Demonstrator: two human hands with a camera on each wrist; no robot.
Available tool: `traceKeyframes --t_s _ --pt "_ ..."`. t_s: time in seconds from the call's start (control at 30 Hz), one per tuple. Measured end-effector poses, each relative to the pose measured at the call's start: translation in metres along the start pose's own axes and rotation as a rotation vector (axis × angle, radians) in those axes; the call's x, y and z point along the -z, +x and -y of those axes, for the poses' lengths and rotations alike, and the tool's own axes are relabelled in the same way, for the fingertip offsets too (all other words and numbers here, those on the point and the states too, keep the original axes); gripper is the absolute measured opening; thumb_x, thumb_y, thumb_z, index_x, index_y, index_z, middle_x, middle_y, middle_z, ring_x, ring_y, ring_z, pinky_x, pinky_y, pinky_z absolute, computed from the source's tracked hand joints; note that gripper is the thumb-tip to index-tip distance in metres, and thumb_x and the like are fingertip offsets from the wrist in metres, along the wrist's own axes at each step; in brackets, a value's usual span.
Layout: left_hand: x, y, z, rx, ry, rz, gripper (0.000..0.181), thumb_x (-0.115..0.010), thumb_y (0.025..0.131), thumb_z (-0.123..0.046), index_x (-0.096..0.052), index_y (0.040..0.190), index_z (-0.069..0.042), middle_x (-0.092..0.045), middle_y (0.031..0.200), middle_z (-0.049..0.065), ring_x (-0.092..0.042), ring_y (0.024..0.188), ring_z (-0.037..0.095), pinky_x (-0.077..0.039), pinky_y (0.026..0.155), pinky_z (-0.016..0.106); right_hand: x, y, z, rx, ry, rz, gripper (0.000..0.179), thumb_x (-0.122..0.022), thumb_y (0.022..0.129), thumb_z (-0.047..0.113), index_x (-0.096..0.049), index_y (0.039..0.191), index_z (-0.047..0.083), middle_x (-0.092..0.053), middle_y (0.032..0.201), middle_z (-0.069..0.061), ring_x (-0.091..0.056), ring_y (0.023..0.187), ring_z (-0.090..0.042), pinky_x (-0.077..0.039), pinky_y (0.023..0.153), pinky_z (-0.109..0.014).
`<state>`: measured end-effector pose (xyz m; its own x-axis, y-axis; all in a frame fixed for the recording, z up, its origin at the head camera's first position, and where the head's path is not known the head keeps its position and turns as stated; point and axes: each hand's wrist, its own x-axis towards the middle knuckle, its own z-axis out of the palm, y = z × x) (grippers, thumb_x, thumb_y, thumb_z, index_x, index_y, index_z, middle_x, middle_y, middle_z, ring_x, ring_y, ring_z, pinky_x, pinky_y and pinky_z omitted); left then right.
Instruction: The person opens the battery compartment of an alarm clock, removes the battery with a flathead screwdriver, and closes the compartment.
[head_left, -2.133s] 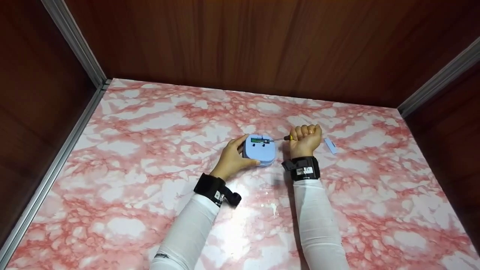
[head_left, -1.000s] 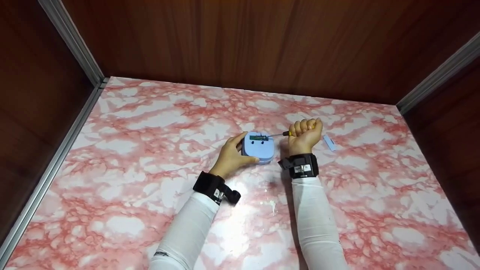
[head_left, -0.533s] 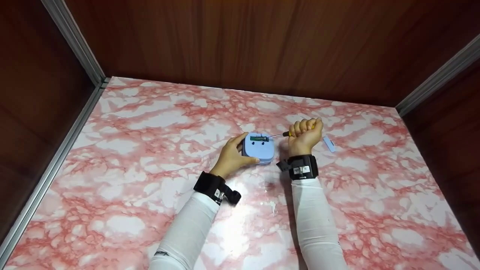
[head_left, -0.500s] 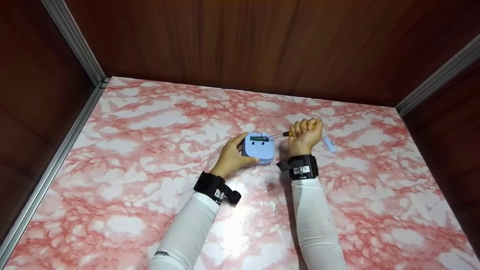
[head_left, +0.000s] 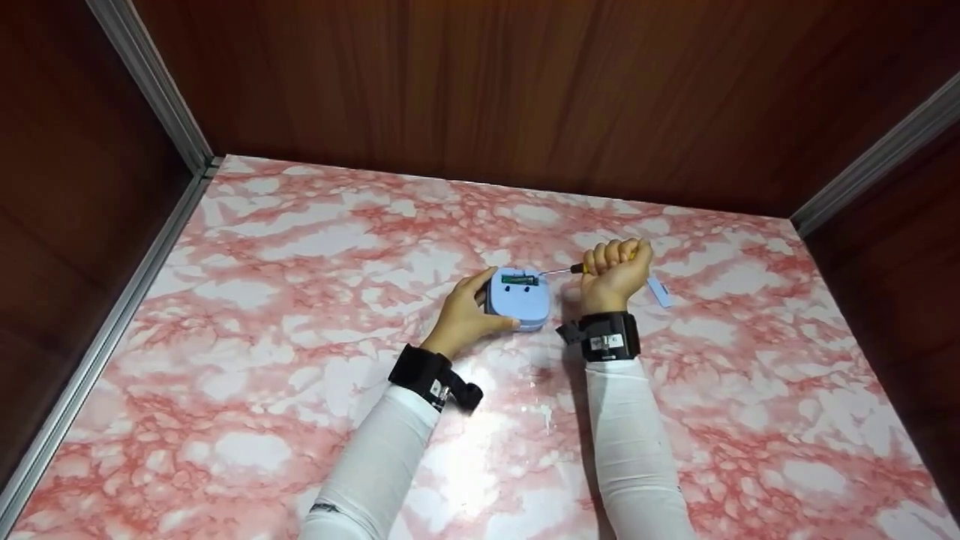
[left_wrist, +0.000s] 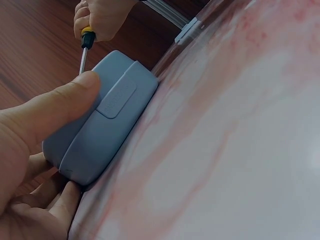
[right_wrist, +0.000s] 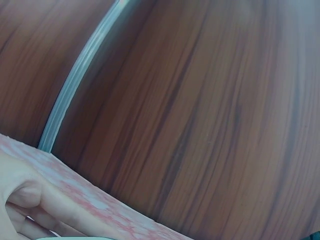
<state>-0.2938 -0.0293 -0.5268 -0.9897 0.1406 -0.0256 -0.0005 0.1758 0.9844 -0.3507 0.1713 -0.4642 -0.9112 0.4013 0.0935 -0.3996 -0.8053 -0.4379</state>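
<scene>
A pale blue rounded box (head_left: 519,304) sits on the table, its top bearing two small dark holes and an uncovered battery slot. A green battery (head_left: 519,280) lies there, its right end looking slightly raised. My left hand (head_left: 466,315) grips the box from the left, thumb at the near side, as the left wrist view also shows. My right hand (head_left: 616,274) has its fingers curled round the yellow and black handle of a screwdriver (head_left: 559,270). The screwdriver's tip is at the slot's right end; whether it touches the battery is too small to tell.
A small light blue battery cover (head_left: 659,292) lies on the table just right of my right hand. Pink and white marbled tabletop (head_left: 300,285) extends around. A brown wood-look panel (head_left: 480,90) stands at the back, with metal-edged side panels left and right.
The screwdriver's tip has shifted a little at the slot's right end, and the battery's right end now looks higher. My left hand keeps its grip on the box.
</scene>
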Motion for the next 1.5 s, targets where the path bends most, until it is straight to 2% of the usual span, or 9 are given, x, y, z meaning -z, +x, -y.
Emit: traceKeyframes --t_s 0.3,0.53,0.87,0.93,1.03,1.13,1.23,1.37,1.5 --pt "-0.002 0.000 0.001 0.003 -0.004 0.004 0.102 -0.095 0.067 -0.008 -0.042 0.155 -0.011 -0.036 0.154 0.022 -0.050 0.136 0.032 -0.046 0.108 0.025 -0.004 0.000 0.002 0.069 -0.067 0.027 0.057 -0.027 0.112 0.023 -0.030 0.056 0.015 -0.027 0.043 0.006 -0.020 0.037 -0.006 -0.008 0.041 -0.022" --pt "0.002 0.001 0.001 0.007 0.012 -0.003 0.102 -0.095 0.068 -0.012 -0.042 0.155 -0.013 -0.037 0.153 0.022 -0.050 0.136 0.033 -0.047 0.108 0.027 -0.015 0.009 0.012 0.134 -0.154 0.149 0.056 -0.024 0.112 0.022 -0.028 0.057 0.012 -0.027 0.044 0.006 -0.017 0.036 -0.006 -0.006 0.040 -0.023" --pt "0.002 0.001 0.000 0.002 0.036 -0.004 0.104 -0.095 0.067 -0.012 -0.041 0.155 -0.012 -0.037 0.154 0.022 -0.049 0.136 0.031 -0.044 0.110 0.025 -0.016 0.030 0.028 0.281 -0.334 0.264 0.054 -0.023 0.111 0.018 -0.031 0.058 0.009 -0.030 0.045 0.004 -0.019 0.039 -0.010 -0.013 0.039 -0.025" --pt "0.002 0.000 -0.001 0.004 0.036 -0.005 0.103 -0.095 0.067 -0.012 -0.042 0.155 -0.012 -0.037 0.154 0.021 -0.050 0.136 0.031 -0.044 0.110 0.025 -0.015 0.033 0.030 0.286 -0.358 0.301 0.050 -0.025 0.109 0.015 -0.032 0.060 0.008 -0.032 0.047 0.002 -0.020 0.042 -0.012 -0.016 0.042 -0.026" --pt "0.001 0.000 -0.001 0.005 0.036 -0.002 0.103 -0.096 0.068 -0.013 -0.042 0.155 -0.013 -0.037 0.154 0.021 -0.049 0.136 0.031 -0.045 0.110 0.027 -0.012 0.037 0.032 0.275 -0.397 0.364 0.037 -0.032 0.100 0.006 -0.034 0.063 0.003 -0.036 0.051 -0.003 -0.025 0.046 -0.016 -0.021 0.045 -0.026" --pt "0.001 -0.001 -0.002 0.005 0.035 0.000 0.102 -0.096 0.068 -0.013 -0.042 0.155 -0.014 -0.037 0.154 0.021 -0.049 0.136 0.032 -0.045 0.110 0.027 -0.005 0.043 0.032 0.294 -0.499 0.459 0.020 -0.034 0.087 -0.004 -0.037 0.068 0.000 -0.040 0.058 -0.007 -0.035 0.052 -0.018 -0.031 0.049 -0.025" --pt "0.002 -0.001 -0.002 0.002 0.034 -0.002 0.102 -0.095 0.068 -0.013 -0.042 0.155 -0.013 -0.037 0.154 0.021 -0.050 0.136 0.032 -0.045 0.110 0.027 0.001 0.047 0.030 0.285 -0.618 0.536 0.013 -0.030 0.080 -0.012 -0.039 0.074 -0.004 -0.042 0.065 -0.011 -0.039 0.059 -0.020 -0.034 0.054 -0.024" --pt "0.002 -0.001 -0.001 -0.004 0.043 -0.005 0.101 -0.095 0.068 -0.013 -0.043 0.155 -0.013 -0.038 0.153 0.021 -0.051 0.135 0.031 -0.045 0.110 0.027 0.006 0.050 0.029 0.315 -0.833 0.598 0.013 -0.026 0.077 -0.017 -0.037 0.082 -0.011 -0.042 0.072 -0.011 -0.040 0.065 -0.021 -0.031 0.059 -0.021" --pt "0.002 0.000 -0.001 -0.007 0.041 -0.010 0.102 -0.096 0.068 -0.014 -0.043 0.154 -0.013 -0.039 0.153 0.021 -0.051 0.135 0.030 -0.045 0.110 0.026 0.013 0.054 0.029 0.386 -1.109 0.677 0.011 -0.031 0.080 -0.018 -0.038 0.088 -0.015 -0.044 0.077 -0.011 -0.042 0.071 -0.020 -0.034 0.064 -0.021"
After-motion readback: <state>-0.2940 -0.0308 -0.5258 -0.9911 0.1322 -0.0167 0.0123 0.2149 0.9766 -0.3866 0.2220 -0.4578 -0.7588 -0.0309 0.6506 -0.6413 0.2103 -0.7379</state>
